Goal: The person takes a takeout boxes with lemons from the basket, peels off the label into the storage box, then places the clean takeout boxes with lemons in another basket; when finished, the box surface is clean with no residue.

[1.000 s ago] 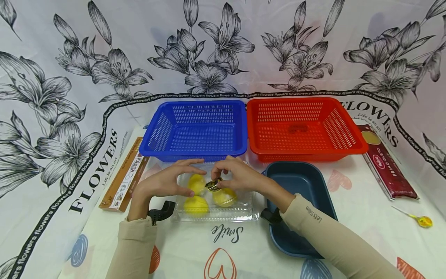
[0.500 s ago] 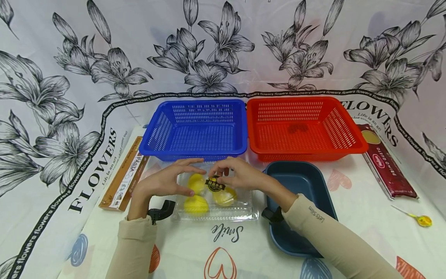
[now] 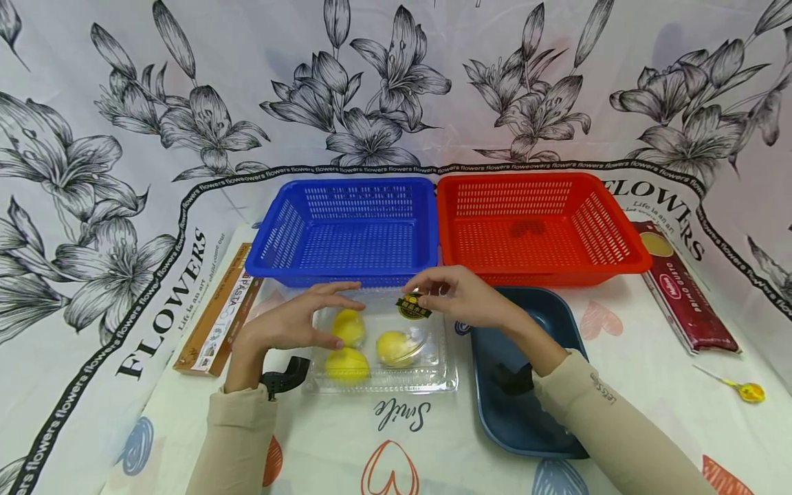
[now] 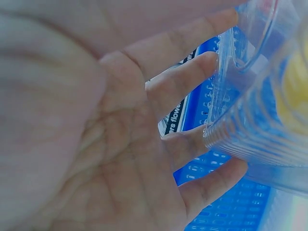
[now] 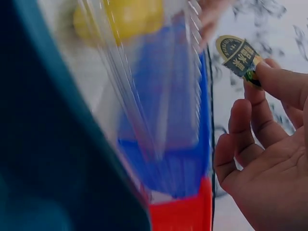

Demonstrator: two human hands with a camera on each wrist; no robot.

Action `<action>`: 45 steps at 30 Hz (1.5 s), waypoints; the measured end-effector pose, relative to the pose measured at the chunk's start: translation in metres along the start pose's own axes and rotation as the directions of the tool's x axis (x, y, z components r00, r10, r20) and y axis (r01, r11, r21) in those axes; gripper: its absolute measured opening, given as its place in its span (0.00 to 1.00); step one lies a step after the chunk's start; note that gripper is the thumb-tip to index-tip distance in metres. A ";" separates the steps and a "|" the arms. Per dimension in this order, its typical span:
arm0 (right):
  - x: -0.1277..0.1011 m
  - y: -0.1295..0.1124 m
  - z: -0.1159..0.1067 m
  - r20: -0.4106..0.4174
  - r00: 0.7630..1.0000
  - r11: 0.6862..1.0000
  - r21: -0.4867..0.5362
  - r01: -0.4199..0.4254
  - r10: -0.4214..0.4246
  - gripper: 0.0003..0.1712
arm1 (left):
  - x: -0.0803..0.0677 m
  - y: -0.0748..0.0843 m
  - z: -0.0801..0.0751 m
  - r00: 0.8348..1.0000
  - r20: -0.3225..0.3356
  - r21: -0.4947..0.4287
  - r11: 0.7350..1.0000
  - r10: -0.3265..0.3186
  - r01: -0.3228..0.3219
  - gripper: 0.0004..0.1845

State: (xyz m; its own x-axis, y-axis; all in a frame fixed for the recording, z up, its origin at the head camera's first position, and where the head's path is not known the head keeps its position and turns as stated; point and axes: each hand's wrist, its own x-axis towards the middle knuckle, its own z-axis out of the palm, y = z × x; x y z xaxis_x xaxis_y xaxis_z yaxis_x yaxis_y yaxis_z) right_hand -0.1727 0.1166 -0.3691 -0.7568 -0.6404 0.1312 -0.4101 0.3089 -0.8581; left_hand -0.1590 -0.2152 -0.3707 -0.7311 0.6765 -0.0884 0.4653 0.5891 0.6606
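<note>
- head: left hand fingers straight, resting on clear clamshell box with three yellow fruits on table; right hand pinches round sticker just above box, near blue basket
- left wrist: left hand fingertips touching box edge
- right wrist: right hand pinching sticker

The far wall is hung with a white flower-printed cloth; the desk is covered by a heart-printed sheet.
</note>
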 end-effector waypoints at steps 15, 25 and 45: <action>-0.043 0.024 -0.037 -0.100 0.992 0.996 0.061 -0.072 0.077 0.14 | -0.003 0.000 0.000 1.000 -0.009 -0.002 1.000 -0.011 0.011 0.32; -0.069 0.045 -0.048 -0.117 0.987 0.991 0.090 -0.098 0.108 0.15 | -0.002 0.000 0.001 1.000 -0.006 0.006 1.000 -0.005 0.005 0.32; -0.092 0.070 -0.058 -0.050 0.964 0.965 -0.014 -0.263 0.262 0.13 | -0.001 0.001 0.001 1.000 -0.003 0.007 1.000 -0.013 0.013 0.32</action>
State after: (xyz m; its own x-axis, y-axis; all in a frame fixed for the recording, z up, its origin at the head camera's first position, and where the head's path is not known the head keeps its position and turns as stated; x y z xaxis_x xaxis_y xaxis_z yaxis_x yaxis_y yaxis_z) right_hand -0.1617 0.2377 -0.4127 -0.8621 -0.5014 -0.0736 -0.2040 0.4762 -0.8554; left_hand -0.1574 -0.2153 -0.3705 -0.7388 0.6673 -0.0945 0.4590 0.6009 0.6544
